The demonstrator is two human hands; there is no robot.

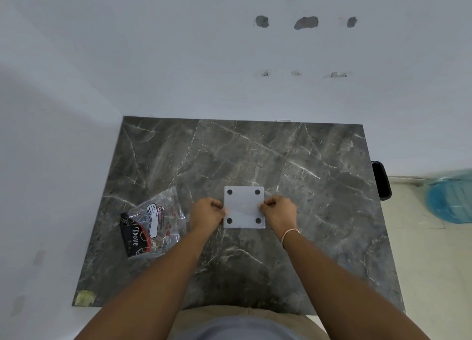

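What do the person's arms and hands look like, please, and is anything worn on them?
Both forearms are bare, with no sleeves in view. The left hand and the right hand wear no gloves, and no ring or watch shows. The only thing worn is a thin red and white thread band around the right wrist.

White square plate (244,207) with four dark dots near its corners lies flat on dark marble table (306,161). Left hand (207,212) pinches plate's left edge, right hand (279,210) pinches right edge, fingers curled. Clear plastic bag (153,222) with black Dove pack inside lies left of left hand. Red thread on right wrist. Blue bag (449,199) on floor, far right.
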